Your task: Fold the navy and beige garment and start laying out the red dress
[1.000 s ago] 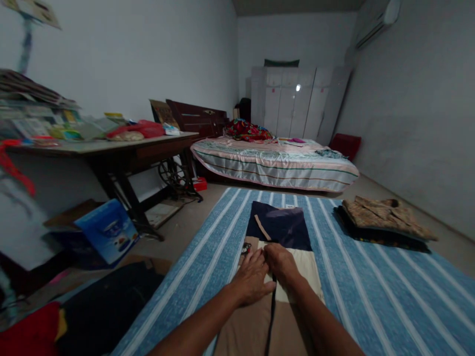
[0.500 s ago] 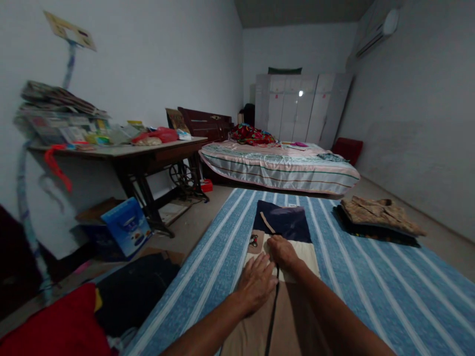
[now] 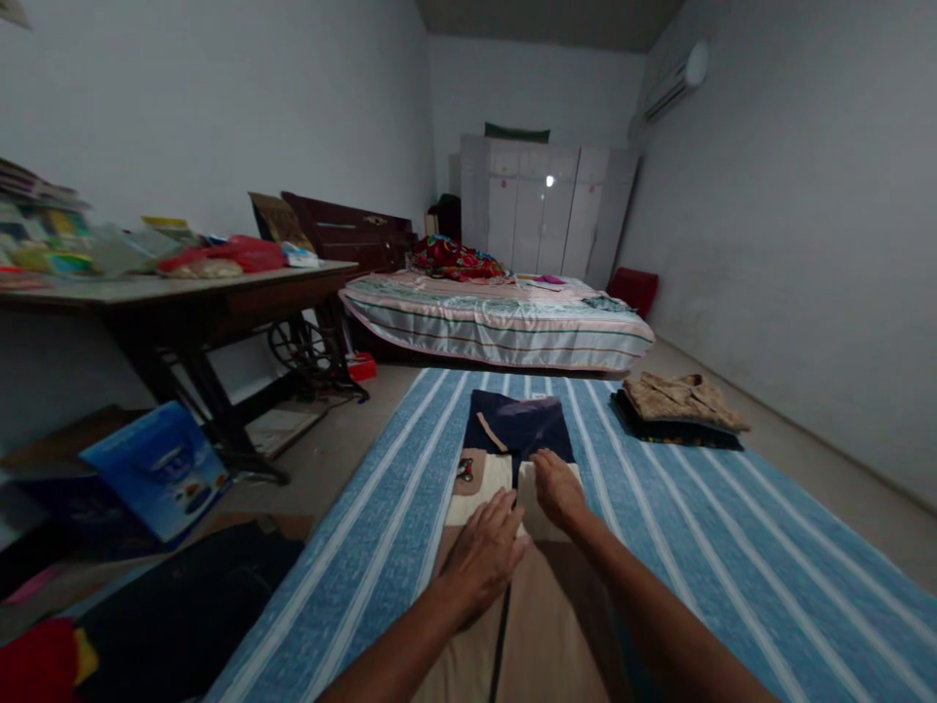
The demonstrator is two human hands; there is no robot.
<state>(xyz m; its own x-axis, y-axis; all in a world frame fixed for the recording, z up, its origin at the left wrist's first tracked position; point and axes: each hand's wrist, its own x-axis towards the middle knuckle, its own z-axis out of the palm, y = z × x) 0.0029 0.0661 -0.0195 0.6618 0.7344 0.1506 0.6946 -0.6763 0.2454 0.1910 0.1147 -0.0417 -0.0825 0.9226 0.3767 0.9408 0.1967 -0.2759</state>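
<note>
A tan, cream and navy shirt (image 3: pixel 546 586) lies spread flat in front of me, its navy part at the far end. A dark line runs lengthwise down its middle. On its left side is a tan patch pocket (image 3: pixel 468 472) with a small bear figure. My left hand (image 3: pixel 487 547) rests open on the shirt, left of the dark line, fingers stretched out. On the cream part right of the line, my right hand (image 3: pixel 560 488) touches the cloth with fingers slightly bent; its thumb is hidden.
Beneath the shirt is a blue striped bedspread (image 3: pixel 381 508). Folded clothes (image 3: pixel 680 405) sit at its right. A sewing machine table (image 3: pixel 293 278) with bags and boxes stands left. A blue carton (image 3: pixel 157 474) and dark clothing (image 3: pixel 190 596) are below. Ahead is another bed (image 3: pixel 498 327).
The view has turned to the right. My right hand has moved right, from the shirt's middle line onto the cream part. My left hand stays lying on the cloth.
</note>
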